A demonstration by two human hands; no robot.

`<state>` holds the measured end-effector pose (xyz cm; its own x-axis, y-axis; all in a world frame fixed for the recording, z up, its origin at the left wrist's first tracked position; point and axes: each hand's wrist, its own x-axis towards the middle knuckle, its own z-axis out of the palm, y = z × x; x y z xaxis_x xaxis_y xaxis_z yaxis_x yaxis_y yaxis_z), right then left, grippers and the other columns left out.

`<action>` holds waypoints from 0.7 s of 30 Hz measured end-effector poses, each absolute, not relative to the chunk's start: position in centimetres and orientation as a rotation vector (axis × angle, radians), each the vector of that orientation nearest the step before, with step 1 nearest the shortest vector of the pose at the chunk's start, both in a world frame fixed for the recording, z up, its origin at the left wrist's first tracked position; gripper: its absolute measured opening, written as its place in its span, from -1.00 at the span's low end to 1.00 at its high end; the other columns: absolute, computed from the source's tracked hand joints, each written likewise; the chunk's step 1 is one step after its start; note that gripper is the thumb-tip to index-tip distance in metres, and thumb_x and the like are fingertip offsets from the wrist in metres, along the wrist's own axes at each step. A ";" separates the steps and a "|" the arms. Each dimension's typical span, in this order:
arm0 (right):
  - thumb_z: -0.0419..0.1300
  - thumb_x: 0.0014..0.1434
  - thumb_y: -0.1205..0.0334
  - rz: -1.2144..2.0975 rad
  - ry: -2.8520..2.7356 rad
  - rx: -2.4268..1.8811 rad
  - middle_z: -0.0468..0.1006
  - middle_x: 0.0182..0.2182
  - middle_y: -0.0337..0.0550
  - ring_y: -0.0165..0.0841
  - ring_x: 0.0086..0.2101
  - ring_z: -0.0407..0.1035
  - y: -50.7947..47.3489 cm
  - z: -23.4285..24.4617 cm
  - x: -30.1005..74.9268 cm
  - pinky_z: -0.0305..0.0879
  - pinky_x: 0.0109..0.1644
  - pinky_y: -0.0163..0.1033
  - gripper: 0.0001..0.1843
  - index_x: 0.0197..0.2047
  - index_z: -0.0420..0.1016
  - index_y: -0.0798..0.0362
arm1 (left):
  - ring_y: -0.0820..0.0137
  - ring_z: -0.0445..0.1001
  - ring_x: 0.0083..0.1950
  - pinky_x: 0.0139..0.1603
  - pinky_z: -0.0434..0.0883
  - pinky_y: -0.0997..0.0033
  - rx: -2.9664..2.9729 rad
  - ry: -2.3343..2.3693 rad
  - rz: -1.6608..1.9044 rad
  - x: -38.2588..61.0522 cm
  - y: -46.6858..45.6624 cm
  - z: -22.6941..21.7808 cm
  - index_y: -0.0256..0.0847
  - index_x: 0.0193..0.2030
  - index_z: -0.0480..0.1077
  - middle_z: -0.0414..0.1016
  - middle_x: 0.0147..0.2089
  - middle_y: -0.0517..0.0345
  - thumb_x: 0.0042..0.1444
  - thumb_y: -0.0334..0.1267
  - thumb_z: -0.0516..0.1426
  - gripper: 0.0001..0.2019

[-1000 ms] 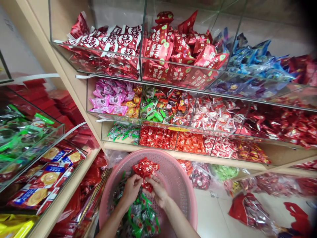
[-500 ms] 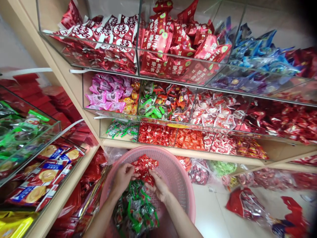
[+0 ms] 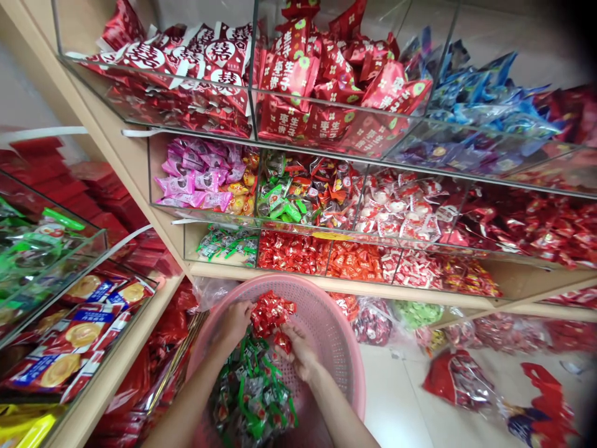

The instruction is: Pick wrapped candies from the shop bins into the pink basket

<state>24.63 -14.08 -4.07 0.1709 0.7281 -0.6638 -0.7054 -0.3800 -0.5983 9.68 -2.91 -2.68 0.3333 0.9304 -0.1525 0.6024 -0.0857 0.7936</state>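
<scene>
A pink plastic basket (image 3: pixel 342 348) with a perforated wall stands below the shelves. Inside it, a pile of shiny red wrapped candies (image 3: pixel 270 313) lies beyond a heap of green-and-clear wrapped candies (image 3: pixel 256 398). My left hand (image 3: pixel 237 320) is at the left edge of the red pile, its fingers curled together; whatever they may hold is hidden. On the other side, my right hand (image 3: pixel 298 351) has its thumb and fingers closed on a red wrapped candy (image 3: pixel 282 341), just in front of the pile.
Clear shelf bins (image 3: pixel 298 227) of sorted candy rise behind the basket. A wooden side shelf (image 3: pixel 124 348) with packaged biscuits (image 3: pixel 79 336) runs along the left. Bagged candies (image 3: pixel 459 379) lie on the tiled floor (image 3: pixel 396 386) at right.
My left hand has drawn slightly left and its fingers have curled in more. My right hand stays nearly in place, with a red candy now showing at its fingertips. The view has shifted slightly.
</scene>
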 end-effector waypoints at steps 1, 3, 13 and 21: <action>0.35 -0.13 0.10 1.518 -0.031 -1.243 0.56 -0.38 -0.22 -0.45 -0.42 0.44 -14.1 -4.1 24.7 0.42 -0.42 -0.37 -0.71 -0.38 0.40 0.03 | 0.45 0.40 -0.52 -0.46 0.22 0.53 1.815 1.370 0.504 9.9 -2.7 -2.7 -0.22 -0.55 0.37 0.42 -0.58 0.21 -0.03 -0.38 0.02 -0.84; 0.35 -0.15 0.08 1.518 -0.039 -1.242 0.56 -0.38 -0.23 -0.45 -0.42 0.43 -14.1 -4.2 24.7 0.42 -0.40 -0.37 -0.69 -0.37 0.41 0.03 | 0.41 0.43 -0.47 -0.39 0.24 0.50 1.864 1.379 0.495 10.2 -2.4 -2.6 -0.22 -0.54 0.40 0.46 -0.54 0.15 -0.05 -0.42 0.04 -0.85; 0.38 -0.18 0.15 1.472 0.003 -1.317 0.52 -0.34 -0.27 -0.51 -0.46 0.38 -14.0 -4.3 24.3 0.40 -0.45 -0.40 -0.74 -0.39 0.49 0.04 | 0.29 0.49 -0.12 -0.09 0.33 0.39 1.998 1.400 0.595 9.6 -4.3 -1.5 -0.18 -0.19 0.46 0.56 -0.15 0.01 0.14 -0.22 -0.04 -0.73; 0.42 -0.25 0.11 1.638 -0.148 -1.230 0.56 -0.28 -0.20 -0.51 -0.48 0.40 -14.6 -3.6 23.5 0.36 -0.49 -0.43 -0.60 -0.29 0.52 0.04 | 0.30 0.51 -0.31 -0.27 0.33 0.43 1.827 1.218 0.565 10.5 -6.7 -2.3 -0.21 -0.29 0.50 0.58 -0.33 0.03 0.04 -0.16 0.04 -0.74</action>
